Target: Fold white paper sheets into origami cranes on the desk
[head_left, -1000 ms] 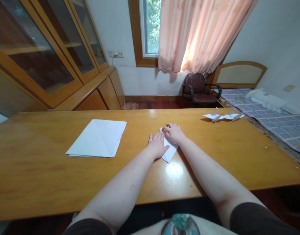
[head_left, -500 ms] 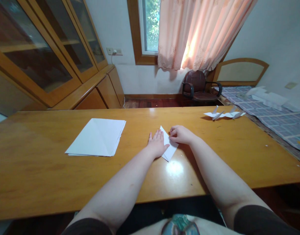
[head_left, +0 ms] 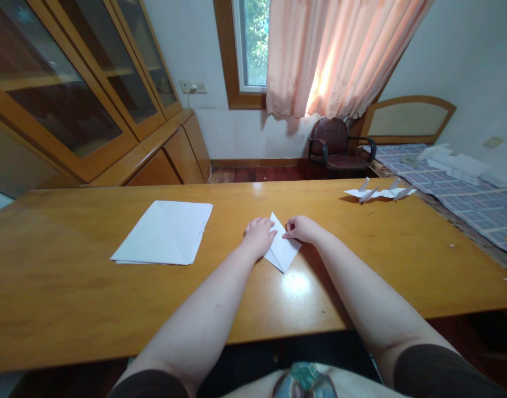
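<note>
The left hand [head_left: 259, 236] lay loosely curled on the table, its fingertips [head_left: 267, 222] at the left edge of the folded sheet of white paper [head_left: 283, 251]. The right hand [head_left: 303, 229] was bunched, with its fingers drawn in at the sheet's upper right edge. I could not tell whether they were pinching the paper or only touching it. The sheet lay flat between the hands as a pointed, diamond-like shape, with its lower tip toward the person and a shiny patch of light just beside it.

Both forearms [head_left: 204, 307] reached forward across the wooden table [head_left: 71, 309]. To the left of the hands, well apart from them, lay a neat stack of white paper [head_left: 162, 232], its top sheet showing a crease. Farther right, near the table's far edge, stood a folded paper figure [head_left: 380, 193] with pointed parts sticking up.

Beyond the table were a glass-fronted wooden cabinet [head_left: 71, 72], a dark leather chair [head_left: 336, 143], and a bed [head_left: 464, 193] with a checked cover and white paper pieces [head_left: 452, 162]. Peach curtains [head_left: 332, 55] partly covered the window [head_left: 251, 44].
</note>
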`<state>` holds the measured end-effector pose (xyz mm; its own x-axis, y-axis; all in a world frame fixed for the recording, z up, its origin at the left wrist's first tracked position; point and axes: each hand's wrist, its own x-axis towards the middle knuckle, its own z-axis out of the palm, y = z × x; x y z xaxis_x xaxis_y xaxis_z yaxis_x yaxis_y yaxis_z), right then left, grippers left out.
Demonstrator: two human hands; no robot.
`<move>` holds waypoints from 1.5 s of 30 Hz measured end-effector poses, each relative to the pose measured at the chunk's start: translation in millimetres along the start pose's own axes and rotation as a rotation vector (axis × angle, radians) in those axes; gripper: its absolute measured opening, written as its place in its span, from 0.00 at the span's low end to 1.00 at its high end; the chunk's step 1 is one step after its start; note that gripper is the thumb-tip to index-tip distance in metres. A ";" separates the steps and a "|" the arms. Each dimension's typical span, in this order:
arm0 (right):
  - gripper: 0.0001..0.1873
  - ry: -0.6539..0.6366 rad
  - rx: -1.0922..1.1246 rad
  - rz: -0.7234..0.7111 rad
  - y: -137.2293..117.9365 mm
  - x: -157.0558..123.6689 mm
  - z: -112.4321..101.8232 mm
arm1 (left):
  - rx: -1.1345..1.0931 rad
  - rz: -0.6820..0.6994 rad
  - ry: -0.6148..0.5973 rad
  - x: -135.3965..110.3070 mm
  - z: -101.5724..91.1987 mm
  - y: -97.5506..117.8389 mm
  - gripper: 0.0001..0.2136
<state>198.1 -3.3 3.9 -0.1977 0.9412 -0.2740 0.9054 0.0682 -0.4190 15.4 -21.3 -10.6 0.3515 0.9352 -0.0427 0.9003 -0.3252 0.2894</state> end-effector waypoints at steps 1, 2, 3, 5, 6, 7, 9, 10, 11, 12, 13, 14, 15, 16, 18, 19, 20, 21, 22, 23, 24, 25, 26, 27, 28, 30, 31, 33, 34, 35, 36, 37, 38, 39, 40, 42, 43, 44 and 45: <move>0.12 -0.005 0.005 0.004 -1.1 0.1 0.5 | -0.008 -0.024 0.020 1.8 -0.2 -2.1 0.21; 0.12 -0.009 0.006 0.006 -2.3 -0.1 1.2 | -0.015 -0.044 0.031 3.4 0.1 -3.7 0.20; 0.13 -0.005 -0.002 0.012 -3.7 -0.2 2.2 | -0.022 -0.057 0.034 4.6 0.7 -4.8 0.21; 0.16 0.027 -0.041 0.040 -6.9 -0.3 4.7 | -0.032 -0.071 0.030 6.2 2.4 -5.8 0.22; 0.18 0.048 -0.064 0.061 -8.5 0.0 6.1 | -0.036 -0.075 0.026 6.6 3.1 -6.0 0.22; 0.20 0.063 -0.083 0.081 -9.8 0.5 7.4 | -0.040 -0.077 0.022 6.8 3.7 -6.2 0.23; 0.21 0.069 -0.094 0.110 -11.5 1.9 9.2 | -0.049 -0.078 0.011 7.1 4.2 -6.8 0.23; 0.21 0.062 -0.088 0.114 -11.7 2.6 9.6 | -0.056 -0.075 0.006 7.3 4.1 -7.3 0.24; 0.21 0.055 -0.080 0.115 -11.6 3.3 9.6 | -0.064 -0.073 0.001 7.6 3.9 -7.9 0.24; 0.21 0.050 -0.072 0.116 -11.4 4.0 9.4 | -0.073 -0.071 -0.002 8.0 3.6 -8.4 0.24; 0.20 0.045 -0.065 0.116 -11.1 4.6 8.9 | -0.080 -0.069 -0.006 8.5 3.3 -8.9 0.25; 0.20 0.040 -0.061 0.117 -11.0 5.1 8.3 | -0.084 -0.070 -0.012 9.1 2.9 -9.3 0.25; 0.20 0.034 -0.061 0.120 -11.1 5.5 7.5 | -0.083 -0.075 -0.022 9.6 2.5 -9.6 0.26; 0.20 0.027 -0.065 0.122 -11.6 5.9 6.7 | -0.076 -0.084 -0.035 10.0 2.0 -9.8 0.28; 0.21 0.013 -0.077 0.123 -13.4 6.1 5.1 | -0.045 -0.106 -0.067 10.2 0.5 -10.4 0.32; 0.21 0.008 -0.082 0.122 -14.6 6.0 4.3 | -0.028 -0.115 -0.086 9.9 -0.7 -10.9 0.34; 0.21 0.004 -0.086 0.123 -15.8 5.8 3.5 | -0.012 -0.120 -0.104 9.4 -2.2 -11.5 0.36; 0.21 0.000 -0.087 0.126 -17.0 5.4 2.7 | -0.001 -0.123 -0.122 8.7 -4.0 -12.3 0.39; 0.22 -0.004 -0.086 0.130 -17.8 4.9 2.0 | 0.006 -0.127 -0.140 7.8 -6.0 -13.1 0.40; 0.22 -0.009 -0.084 0.133 -18.2 4.4 1.1 | 0.009 -0.135 -0.155 6.9 -8.2 -14.0 0.42; 0.21 -0.015 -0.079 0.133 -17.9 3.9 0.2 | 0.011 -0.149 -0.170 6.0 -10.6 -14.8 0.43; 0.20 -0.022 -0.072 0.134 -17.0 3.5 -1.0 | 0.012 -0.168 -0.183 5.2 -12.8 -15.5 0.44; 0.19 -0.024 -0.063 0.138 -15.4 3.0 -2.4 | 0.014 -0.191 -0.196 4.5 -14.9 -16.0 0.45; 0.18 -0.021 -0.054 0.142 -13.2 2.5 -4.0 | 0.016 -0.214 -0.206 4.1 -16.7 -16.4 0.46; 0.17 -0.012 -0.044 0.149 -10.6 2.0 -5.9 | 0.017 -0.232 -0.215 3.9 -18.0 -16.7 0.46; 0.17 0.009 -0.029 0.167 -4.8 0.6 -9.8 | 0.012 -0.246 -0.224 4.0 -18.9 -17.5 0.47; 0.17 0.016 -0.024 0.174 -1.9 -0.3 -11.5 | 0.008 -0.246 -0.222 4.3 -18.7 -18.0 0.46; 0.16 0.013 -0.012 0.177 3.1 -2.0 -13.6 | -0.003 -0.243 -0.202 4.9 -17.5 -19.5 0.46; 0.15 0.009 -0.001 0.171 5.3 -2.7 -13.7 | -0.012 -0.237 -0.186 5.2 -16.8 -20.5 0.46; 0.15 0.012 0.018 0.153 7.2 -3.1 -13.0 | -0.027 -0.225 -0.168 5.4 -16.3 -21.5 0.45; 0.14 0.026 0.047 0.121 8.9 -3.1 -11.7 | -0.047 -0.203 -0.148 5.6 -15.9 -22.4 0.44; 0.15 0.047 0.084 0.079 10.5 -2.8 -10.0 | -0.073 -0.174 -0.128 5.9 -15.7 -23.0 0.42; 0.16 0.073 0.123 0.029 11.8 -2.1 -7.9 | -0.102 -0.143 -0.109 6.1 -15.5 -23.4 0.39; 0.18 0.097 0.161 -0.023 12.8 -1.1 -5.8 | -0.133 -0.115 -0.090 6.4 -15.3 -23.3 0.35; 0.20 0.108 0.188 -0.075 13.6 0.0 -3.8 | -0.164 -0.091 -0.071 6.7 -15.0 -22.8 0.31; 0.23 0.118 0.208 -0.156 14.3 2.3 -0.8 | -0.218 -0.057 -0.031 7.4 -14.2 -20.9 0.23; 0.22 0.118 0.206 -0.180 14.4 3.2 0.2 | -0.239 -0.042 -0.009 7.7 -13.8 -19.7 0.20; 0.21 0.116 0.205 -0.195 14.4 3.9 1.0 | -0.259 -0.024 0.014 8.0 -13.5 -18.6 0.18; 0.19 0.112 0.211 -0.199 14.3 4.4 1.6 | -0.277 -0.002 0.037 8.2 -13.4 -17.6 0.16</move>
<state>209.6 1.2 -4.7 -0.3103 0.9476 -0.0759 0.7528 0.1961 -0.6284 -1.0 -6.0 -3.3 0.3357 0.9419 -0.0100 0.7947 -0.2775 0.5399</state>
